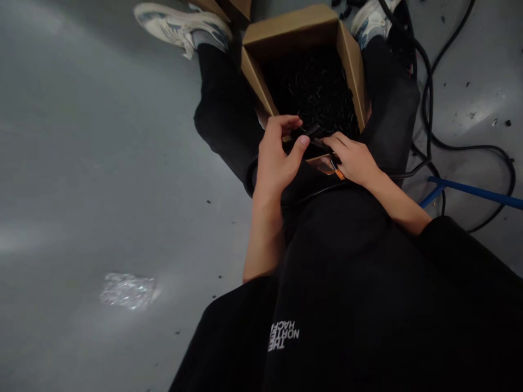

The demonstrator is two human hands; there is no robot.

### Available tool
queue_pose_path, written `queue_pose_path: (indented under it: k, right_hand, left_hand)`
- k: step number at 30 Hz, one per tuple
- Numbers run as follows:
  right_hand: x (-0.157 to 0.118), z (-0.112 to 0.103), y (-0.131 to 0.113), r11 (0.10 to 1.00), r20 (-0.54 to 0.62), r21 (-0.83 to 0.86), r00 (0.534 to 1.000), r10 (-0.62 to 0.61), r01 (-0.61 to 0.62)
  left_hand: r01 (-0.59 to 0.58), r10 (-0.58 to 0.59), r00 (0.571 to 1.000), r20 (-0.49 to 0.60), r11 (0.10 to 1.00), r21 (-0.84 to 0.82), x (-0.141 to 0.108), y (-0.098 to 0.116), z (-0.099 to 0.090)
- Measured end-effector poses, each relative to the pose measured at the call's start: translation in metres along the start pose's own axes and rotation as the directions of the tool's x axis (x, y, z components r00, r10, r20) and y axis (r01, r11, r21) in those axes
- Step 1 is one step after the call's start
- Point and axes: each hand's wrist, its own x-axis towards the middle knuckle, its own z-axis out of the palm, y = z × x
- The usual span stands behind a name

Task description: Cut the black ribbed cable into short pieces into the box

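Over the near edge of an open cardboard box (296,24), my two hands work close together. My left hand (278,155) is curled, its thumb and fingertips at a small black piece (314,130); the grip is partly lost in the dark. My right hand (356,160) is closed around a slim dark tool with an orange end (339,173) sticking out below the fingers. Its tip points toward the black piece, but whether they touch I cannot tell. Many small black parts (314,90) fill the box beneath the hands.
The box stands on the grey floor between my legs, a shoe (183,27) on either side. A black cable (429,98) loops at the right, by a blue bar (482,191). A crumpled clear plastic bag (128,291) lies at the left. Black bits are scattered about.
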Motion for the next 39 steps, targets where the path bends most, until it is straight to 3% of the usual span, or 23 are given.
queue_pose_path:
  k: [4, 10, 17, 23, 27, 30, 35, 39]
  right_hand:
    - [-0.003, -0.002, 0.005, 0.994, -0.029, 0.110, 1.000, 0.001, 0.003]
    - [0.000, -0.001, 0.011, 0.996, -0.037, 0.081, 0.999, -0.028, 0.030]
    - [-0.007, -0.004, 0.007, 0.992, -0.054, 0.129, 0.999, -0.007, 0.014]
    - [-0.006, -0.004, 0.000, 0.981, -0.025, 0.179, 0.997, 0.073, -0.067]
    - [-0.004, 0.006, 0.001, 0.965, -0.050, 0.253, 0.995, 0.080, -0.065]
    - [-0.005, 0.011, 0.001, 0.958, -0.032, 0.279, 0.996, 0.082, -0.070]
    - [-0.007, 0.001, 0.002, 0.968, 0.061, 0.189, 0.986, 0.156, -0.165]
    - [-0.005, -0.006, -0.002, 0.995, 0.071, 0.077, 0.995, 0.063, -0.069]
  left_hand:
    - [-0.015, 0.009, 0.997, 0.074, 0.997, 0.076, -0.002, -0.005, -0.007]
    - [-0.050, 0.042, 0.988, 0.149, 0.997, 0.056, -0.008, 0.001, 0.008]
    - [-0.030, 0.050, 0.995, -0.090, 0.975, 0.218, -0.013, -0.001, 0.021]
    - [-0.037, 0.059, 0.996, -0.070, 0.959, 0.281, -0.016, 0.004, 0.026]
    - [0.037, 0.000, 0.993, -0.119, 0.950, 0.311, -0.014, 0.000, 0.025]
    - [0.081, -0.039, 0.988, -0.146, 0.953, 0.293, -0.012, -0.008, 0.019]
    - [0.049, -0.025, 0.986, -0.162, 0.988, 0.147, -0.009, -0.016, 0.010]
    - [-0.025, 0.028, 0.991, -0.130, 0.999, 0.022, -0.004, -0.009, 0.007]
